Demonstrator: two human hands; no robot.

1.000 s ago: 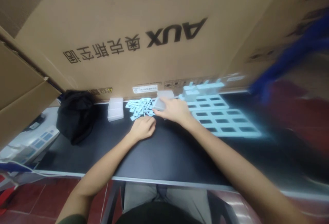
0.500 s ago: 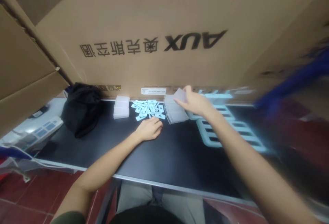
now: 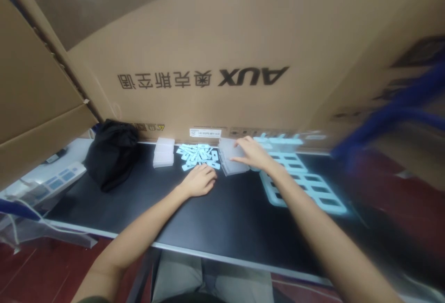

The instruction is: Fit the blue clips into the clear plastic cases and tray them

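My right hand (image 3: pixel 251 154) lies over the stack of clear plastic pieces (image 3: pixel 233 167), its thumb and index finger apart on the top of the stack. My left hand (image 3: pixel 200 180) rests on the black table, loosely bent with its fingers slightly apart and nothing visible in it. It is at the near edge of a loose heap of small light-blue pieces (image 3: pixel 197 153). Left of the heap is another stack of whitish, translucent pieces (image 3: pixel 163 153). Light-blue frames with rectangular openings (image 3: pixel 321 192) lie right of my right hand, partly behind my forearm.
A big cardboard box (image 3: pixel 194 29) printed AUX upside down stands along the table's back edge. A black cloth bag (image 3: pixel 111 154) sits on the left, beside a white object with blue panels (image 3: pixel 60 180). A blue bar (image 3: pixel 389 113) crosses the right side.
The clear piece that was raised in my right hand now lies flat on the stack, and the fingers have spread. My left hand has stayed nearly in place. The view has shifted.
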